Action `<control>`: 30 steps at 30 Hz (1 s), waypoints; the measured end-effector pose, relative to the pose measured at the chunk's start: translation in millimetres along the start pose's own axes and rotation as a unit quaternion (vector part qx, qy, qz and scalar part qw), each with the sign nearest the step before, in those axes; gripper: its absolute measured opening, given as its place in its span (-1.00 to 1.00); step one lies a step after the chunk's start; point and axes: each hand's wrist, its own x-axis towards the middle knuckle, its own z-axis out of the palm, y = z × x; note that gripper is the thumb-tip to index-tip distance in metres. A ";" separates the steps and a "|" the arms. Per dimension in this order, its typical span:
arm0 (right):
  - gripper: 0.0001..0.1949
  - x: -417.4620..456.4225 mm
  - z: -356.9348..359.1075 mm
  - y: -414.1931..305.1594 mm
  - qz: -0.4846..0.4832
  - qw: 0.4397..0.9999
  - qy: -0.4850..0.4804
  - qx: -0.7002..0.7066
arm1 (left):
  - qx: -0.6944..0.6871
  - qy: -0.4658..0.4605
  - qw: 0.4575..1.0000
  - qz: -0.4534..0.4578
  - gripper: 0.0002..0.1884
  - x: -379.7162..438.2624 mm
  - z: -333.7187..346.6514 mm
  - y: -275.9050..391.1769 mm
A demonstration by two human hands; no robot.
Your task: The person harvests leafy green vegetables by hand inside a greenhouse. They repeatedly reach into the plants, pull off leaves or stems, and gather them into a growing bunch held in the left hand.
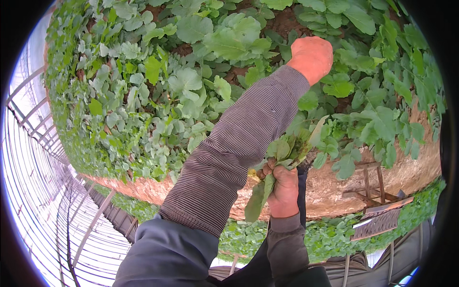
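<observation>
My left hand reaches out over the leafy green plants at the upper right. I see only its back; the fingers are bent down out of sight, so whether they hold anything is hidden. A striped cuff covers that forearm. Closer to my body, my right hand is closed around a bunch of picked leaves. Some leaves stick up above the fist, partly yellowed or wilted, and a broad leaf hangs down at its left side.
Bare soil forms a path beside the bed. On the right stands a small wooden stool or frame, with another planted strip beyond it. Greenhouse ribs and a post rise on the left; dark rolled sheeting lies at the lower right.
</observation>
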 end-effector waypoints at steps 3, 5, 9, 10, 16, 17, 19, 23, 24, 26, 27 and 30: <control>-0.71 -2.6 -6.9 6.9 -0.047 0.999 0.008 0.018 | -0.052 0.059 0.997 -0.004 -0.80 -33.4 7.7 -11.2; -0.68 -2.4 -9.8 9.2 -0.081 0.996 0.030 0.035 | -0.098 0.109 0.989 0.015 -0.75 -66.8 24.0 -24.3; -0.73 1.0 -28.9 16.1 -0.106 0.992 0.052 0.048 | -0.364 0.055 0.929 0.035 -0.74 -151.2 48.6 -56.2; -0.74 1.1 -31.9 16.2 -0.108 0.991 0.057 0.051 | -0.429 0.024 0.903 0.018 -0.75 -170.7 57.8 -62.1; -0.70 2.6 -56.2 21.7 -0.071 0.995 0.019 0.066 | -0.570 -0.050 0.820 -0.004 -0.76 -254.7 100.2 -73.9; -0.69 2.3 -53.0 23.8 -0.069 0.996 0.021 0.057 | -0.588 -0.071 0.806 -0.023 -0.76 -263.2 100.6 -74.4; -0.58 2.1 -51.9 24.7 -0.065 0.997 0.010 0.039 | -0.527 -0.004 0.850 0.008 -0.77 -272.3 104.0 -73.4; -0.48 2.8 -37.9 28.6 -0.091 0.995 -0.024 0.035 | -0.347 0.105 0.928 0.082 -0.77 -279.4 109.5 -73.2; -0.46 2.8 -34.4 30.0 -0.104 0.994 -0.021 0.033 | -0.290 0.116 0.945 0.094 -0.77 -281.6 108.2 -72.2; -0.45 2.5 -31.8 33.4 -0.119 0.992 -0.019 0.026 | -0.266 0.117 0.954 0.074 -0.69 -288.1 104.4 -68.6; -0.45 2.7 -31.8 35.5 -0.121 0.992 -0.021 0.021 | -0.249 0.110 0.959 0.074 -0.69 -290.6 102.8 -69.7; -0.49 3.1 -25.5 43.7 -0.141 0.990 -0.032 0.008 | -0.245 0.094 0.962 0.072 -0.67 -299.1 102.2 -76.8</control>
